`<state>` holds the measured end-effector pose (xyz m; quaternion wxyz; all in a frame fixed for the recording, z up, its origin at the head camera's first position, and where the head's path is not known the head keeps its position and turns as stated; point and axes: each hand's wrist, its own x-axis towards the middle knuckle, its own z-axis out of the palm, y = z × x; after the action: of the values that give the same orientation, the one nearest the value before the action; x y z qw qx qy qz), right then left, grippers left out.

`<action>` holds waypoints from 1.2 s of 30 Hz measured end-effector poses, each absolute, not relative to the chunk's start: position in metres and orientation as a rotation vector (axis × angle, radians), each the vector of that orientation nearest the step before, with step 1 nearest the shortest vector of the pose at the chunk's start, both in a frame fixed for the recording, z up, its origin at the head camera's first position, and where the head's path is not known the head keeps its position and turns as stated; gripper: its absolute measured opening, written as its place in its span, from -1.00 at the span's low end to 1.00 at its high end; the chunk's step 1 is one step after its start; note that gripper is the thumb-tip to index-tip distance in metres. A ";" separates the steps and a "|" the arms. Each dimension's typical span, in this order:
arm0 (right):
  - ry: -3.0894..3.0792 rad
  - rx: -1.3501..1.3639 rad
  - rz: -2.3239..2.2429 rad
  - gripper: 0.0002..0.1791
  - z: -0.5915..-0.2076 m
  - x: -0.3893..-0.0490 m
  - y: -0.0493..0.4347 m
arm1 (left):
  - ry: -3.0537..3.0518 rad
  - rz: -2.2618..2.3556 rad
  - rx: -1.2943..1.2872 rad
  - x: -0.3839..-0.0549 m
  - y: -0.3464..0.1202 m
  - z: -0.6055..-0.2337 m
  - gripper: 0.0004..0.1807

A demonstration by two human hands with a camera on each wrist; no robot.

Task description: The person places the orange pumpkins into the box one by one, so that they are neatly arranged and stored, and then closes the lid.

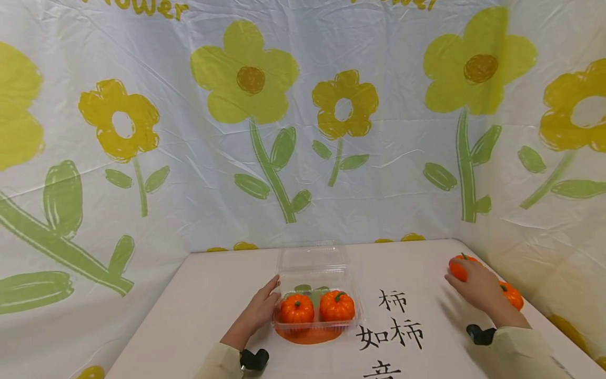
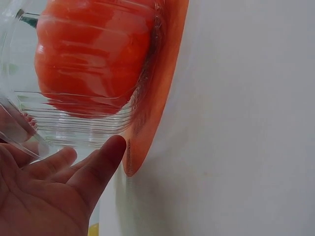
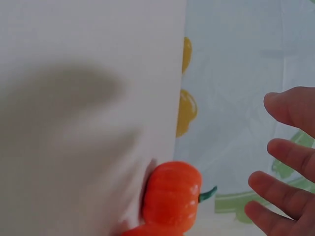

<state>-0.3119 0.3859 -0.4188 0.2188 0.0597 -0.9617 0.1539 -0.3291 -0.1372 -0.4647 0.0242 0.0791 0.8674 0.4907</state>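
Two small orange pumpkins, one on the left (image 1: 296, 309) and one on the right (image 1: 337, 306), sit side by side in a clear plastic box (image 1: 316, 325) whose lid (image 1: 312, 258) is folded back. My left hand (image 1: 259, 311) is at the box's left side, fingers extended along its ribbed wall; the left wrist view shows the thumb (image 2: 106, 160) right by the lower edge. Over at the right, my right hand (image 1: 475, 288) hovers with spread fingers above two more pumpkins, the far one (image 1: 458, 270) partly covered by it in the head view and the near one (image 1: 512, 296).
The box stands over an orange printed shape (image 1: 310, 337) on the pale table (image 1: 189, 305). Black written characters (image 1: 400, 331) mark the surface right of it. A flower-patterned curtain (image 1: 388, 173) rises behind the table and along its sides.
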 end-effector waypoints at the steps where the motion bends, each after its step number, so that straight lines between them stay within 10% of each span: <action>1: -2.661 0.155 0.428 -0.42 -0.420 -0.312 0.390 | 2.682 1.518 0.239 -0.329 -0.137 -0.465 -0.40; 36: -2.882 -0.171 0.715 0.04 -0.435 -0.296 0.468 | 2.696 1.491 0.246 -0.329 -0.136 -0.464 -0.39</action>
<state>-0.2959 0.4685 -0.4352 0.0833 -0.0574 -0.9656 0.2396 -0.3291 -0.1360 -0.4643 0.0254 0.0796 0.8721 0.4821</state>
